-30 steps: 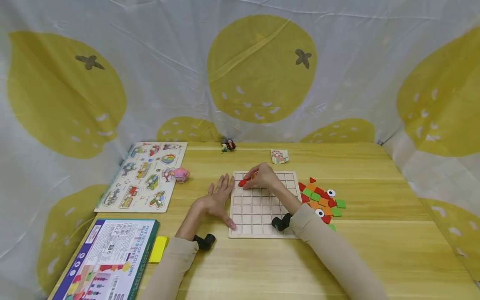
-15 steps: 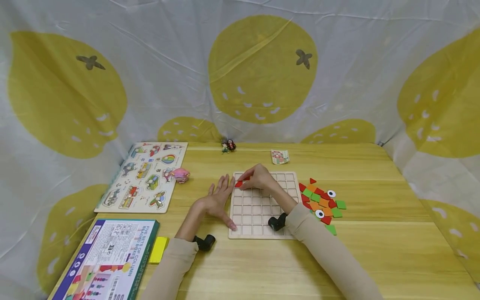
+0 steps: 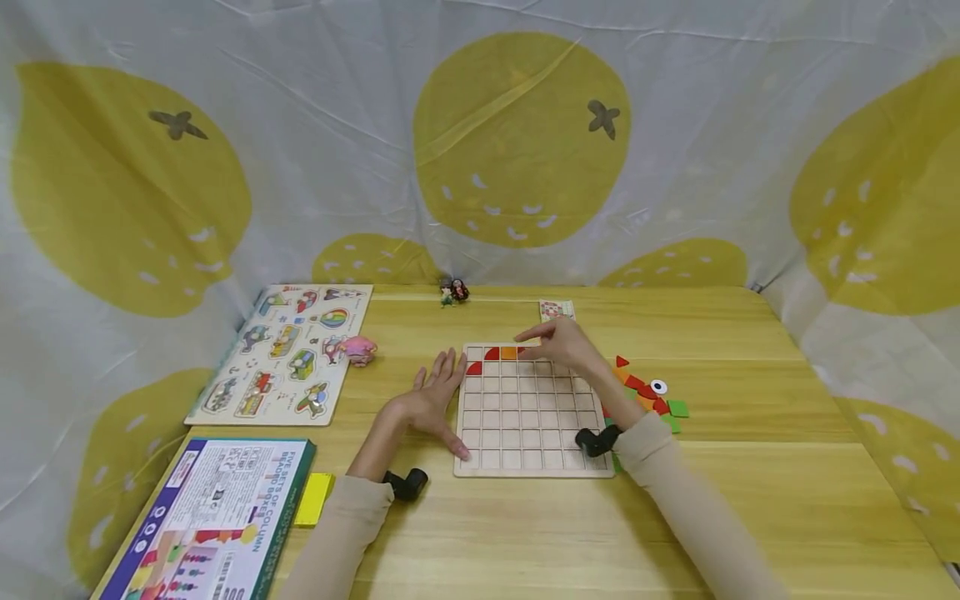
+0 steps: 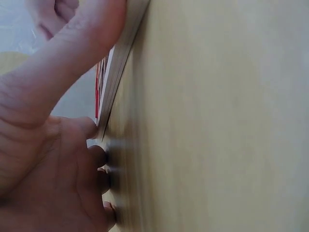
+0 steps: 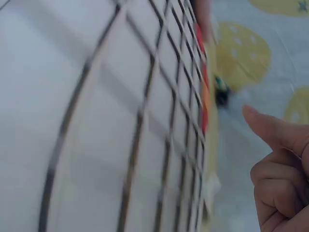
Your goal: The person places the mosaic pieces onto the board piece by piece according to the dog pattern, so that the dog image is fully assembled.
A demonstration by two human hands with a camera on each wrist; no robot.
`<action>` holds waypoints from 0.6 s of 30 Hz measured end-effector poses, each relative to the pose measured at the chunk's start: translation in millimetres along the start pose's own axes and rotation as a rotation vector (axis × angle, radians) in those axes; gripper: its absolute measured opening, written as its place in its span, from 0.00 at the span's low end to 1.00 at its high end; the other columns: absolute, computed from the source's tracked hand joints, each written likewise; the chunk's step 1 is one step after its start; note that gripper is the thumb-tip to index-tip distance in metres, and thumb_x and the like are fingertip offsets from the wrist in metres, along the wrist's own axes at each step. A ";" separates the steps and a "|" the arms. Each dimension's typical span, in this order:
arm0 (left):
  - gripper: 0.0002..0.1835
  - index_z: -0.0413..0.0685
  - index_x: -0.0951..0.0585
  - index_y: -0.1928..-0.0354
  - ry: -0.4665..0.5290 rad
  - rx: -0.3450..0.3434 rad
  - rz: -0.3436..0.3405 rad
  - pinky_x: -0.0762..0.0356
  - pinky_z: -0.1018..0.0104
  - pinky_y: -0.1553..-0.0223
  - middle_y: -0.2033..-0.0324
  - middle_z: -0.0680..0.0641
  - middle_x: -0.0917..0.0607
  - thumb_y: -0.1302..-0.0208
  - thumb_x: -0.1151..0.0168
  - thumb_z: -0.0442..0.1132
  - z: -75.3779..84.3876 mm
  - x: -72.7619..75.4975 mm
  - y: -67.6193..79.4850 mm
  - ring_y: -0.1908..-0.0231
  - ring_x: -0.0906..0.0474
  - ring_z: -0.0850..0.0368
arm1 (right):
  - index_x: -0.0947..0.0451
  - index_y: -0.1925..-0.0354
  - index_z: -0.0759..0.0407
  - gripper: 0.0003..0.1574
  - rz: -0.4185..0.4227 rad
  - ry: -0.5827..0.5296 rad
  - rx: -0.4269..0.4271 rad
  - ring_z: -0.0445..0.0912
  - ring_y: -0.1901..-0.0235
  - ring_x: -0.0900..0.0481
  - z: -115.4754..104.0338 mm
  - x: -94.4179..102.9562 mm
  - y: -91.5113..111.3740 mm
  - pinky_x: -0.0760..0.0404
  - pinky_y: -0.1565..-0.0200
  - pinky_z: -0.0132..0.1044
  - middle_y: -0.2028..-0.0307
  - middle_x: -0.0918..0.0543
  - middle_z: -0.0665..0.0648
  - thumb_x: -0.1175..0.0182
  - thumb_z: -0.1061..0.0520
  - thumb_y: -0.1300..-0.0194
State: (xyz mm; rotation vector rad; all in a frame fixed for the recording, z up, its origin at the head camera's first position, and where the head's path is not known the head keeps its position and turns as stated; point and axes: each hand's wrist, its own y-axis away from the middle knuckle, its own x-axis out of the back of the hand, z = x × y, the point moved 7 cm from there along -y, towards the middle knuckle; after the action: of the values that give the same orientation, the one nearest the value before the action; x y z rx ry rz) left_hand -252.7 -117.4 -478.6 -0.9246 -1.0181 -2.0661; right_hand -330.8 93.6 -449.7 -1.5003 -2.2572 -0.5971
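Note:
A wooden grid board (image 3: 517,425) lies on the table. My left hand (image 3: 429,406) spreads at its left edge, the thumb on the lower left corner and the fingers beside the upper left; in the left wrist view the thumb lies over the board's side (image 4: 116,72). In the top row sit a red curved-edge piece (image 3: 492,355), an orange square (image 3: 509,353) and a red piece (image 3: 521,355) partly hidden by my right hand. Another red curved-edge piece (image 3: 475,368) sits in the second row's left cell. My right hand (image 3: 564,346) hovers above the top row, holding nothing; its fingers curl loosely in the right wrist view.
Several red, orange and green pieces (image 3: 643,390) with a round eye piece (image 3: 658,387) lie to the right, partly behind my right forearm. A pattern card (image 3: 557,309) and small figurines (image 3: 453,292) are at the back. Leftward stand a picture puzzle (image 3: 281,358), pink toy (image 3: 358,350), box (image 3: 217,508) and yellow block (image 3: 313,498).
My right hand has let go of the red piece, now in the second row's left cell, and moved right across the top row. The left hand stays in place.

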 end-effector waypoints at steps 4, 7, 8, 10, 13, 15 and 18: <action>0.82 0.46 0.71 0.25 -0.001 -0.003 0.006 0.75 0.38 0.27 0.26 0.38 0.76 0.70 0.21 0.64 1.0 0.7 -1.8 0.26 0.81 0.41 | 0.14 0.53 0.52 0.17 0.064 0.048 -0.080 0.42 0.85 0.48 35.9 58.0 35.1 0.43 0.81 0.32 0.86 0.41 0.47 0.30 0.53 0.42; 0.82 0.47 0.71 0.25 -0.003 0.006 0.013 0.74 0.38 0.27 0.26 0.38 0.75 0.70 0.20 0.63 -0.4 1.5 -1.0 0.25 0.81 0.41 | 0.15 0.52 0.56 0.18 0.044 0.060 -0.161 0.41 0.88 0.49 64.3 82.9 58.0 0.44 0.83 0.33 0.89 0.45 0.46 0.31 0.54 0.42; 0.82 0.47 0.71 0.25 0.000 0.007 0.013 0.74 0.38 0.27 0.26 0.38 0.75 0.71 0.20 0.63 -0.4 1.6 -0.8 0.25 0.81 0.41 | 0.15 0.52 0.58 0.19 0.028 0.055 -0.176 0.41 0.88 0.49 71.5 87.2 64.1 0.45 0.83 0.33 0.89 0.45 0.46 0.31 0.55 0.42; 0.82 0.47 0.71 0.25 -0.002 0.005 0.012 0.74 0.38 0.27 0.26 0.38 0.75 0.71 0.20 0.64 -0.5 1.7 -0.8 0.25 0.81 0.40 | 0.16 0.51 0.60 0.20 -0.010 0.046 -0.188 0.41 0.88 0.49 81.9 90.5 73.3 0.45 0.83 0.32 0.90 0.44 0.46 0.30 0.56 0.43; 0.82 0.47 0.71 0.25 -0.005 0.001 0.008 0.74 0.38 0.27 0.26 0.38 0.75 0.71 0.21 0.64 -0.1 1.8 -1.0 0.25 0.81 0.40 | 0.16 0.52 0.63 0.21 -0.043 0.031 -0.166 0.40 0.87 0.47 88.1 87.5 78.8 0.44 0.81 0.32 0.90 0.43 0.45 0.28 0.58 0.46; 0.82 0.47 0.71 0.25 -0.009 -0.003 0.005 0.74 0.37 0.27 0.26 0.38 0.75 0.70 0.21 0.64 0.2 1.7 -1.7 0.25 0.81 0.40 | 0.15 0.54 0.62 0.21 -0.050 0.036 -0.149 0.40 0.86 0.47 89.3 83.9 78.4 0.43 0.79 0.32 0.89 0.42 0.45 0.28 0.57 0.47; 0.82 0.47 0.71 0.25 -0.010 -0.009 -0.001 0.74 0.38 0.27 0.26 0.38 0.76 0.71 0.21 0.64 1.9 1.2 -3.1 0.25 0.81 0.41 | 0.14 0.56 0.62 0.20 -0.031 0.029 -0.143 0.40 0.84 0.49 90.3 81.1 76.6 0.43 0.78 0.32 0.88 0.45 0.44 0.26 0.58 0.49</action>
State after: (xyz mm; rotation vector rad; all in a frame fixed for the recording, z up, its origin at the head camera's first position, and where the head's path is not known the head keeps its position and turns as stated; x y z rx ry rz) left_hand -255.3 -114.6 -478.0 -0.9403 -1.0163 -2.0702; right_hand -295.7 230.8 -473.0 -1.5144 -2.2614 -0.7990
